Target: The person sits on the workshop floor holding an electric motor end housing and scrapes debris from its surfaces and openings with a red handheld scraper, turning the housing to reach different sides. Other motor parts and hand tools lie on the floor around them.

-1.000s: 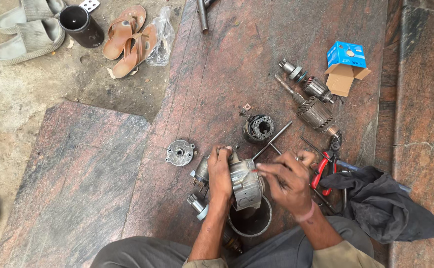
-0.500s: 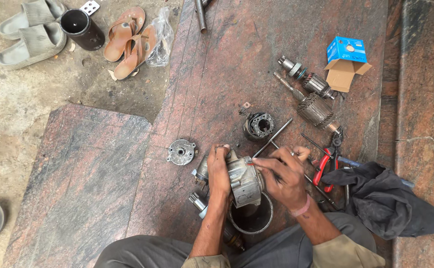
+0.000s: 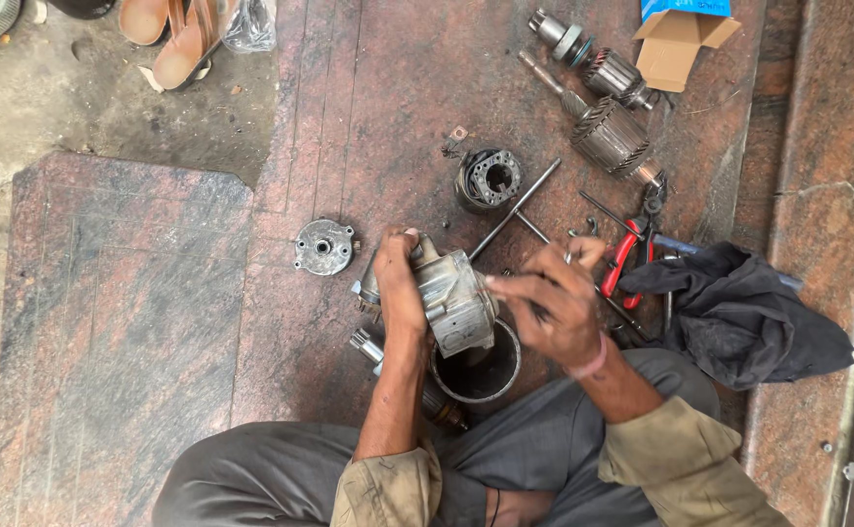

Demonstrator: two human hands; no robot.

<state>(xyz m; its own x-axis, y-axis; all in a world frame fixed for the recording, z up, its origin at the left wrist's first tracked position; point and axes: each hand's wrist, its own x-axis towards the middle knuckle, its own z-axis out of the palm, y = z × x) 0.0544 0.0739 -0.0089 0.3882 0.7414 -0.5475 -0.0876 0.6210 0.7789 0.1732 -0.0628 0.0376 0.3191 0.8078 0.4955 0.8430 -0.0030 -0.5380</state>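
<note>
I sit on a reddish stone floor with a grey metal motor housing (image 3: 458, 298) in front of my knees. My left hand (image 3: 400, 283) grips the housing from its left side and holds it tilted. My right hand (image 3: 554, 301) is at the housing's right face, fingers pinched together on something small that I cannot make out. Below the housing stands a dark round cylinder shell (image 3: 478, 371), open at the top.
A round end cap (image 3: 324, 246) lies left of my hands. Beyond them lie a black ring part (image 3: 488, 179), long thin bolts (image 3: 515, 209), two armatures (image 3: 608, 132), red-handled pliers (image 3: 624, 259), a dark rag (image 3: 739, 314) and an open cardboard box (image 3: 679, 39). Sandals (image 3: 178, 39) lie far left.
The view has moved closer and shifted down. My hands stay on the housing; the right hand has shifted slightly along its right face.
</note>
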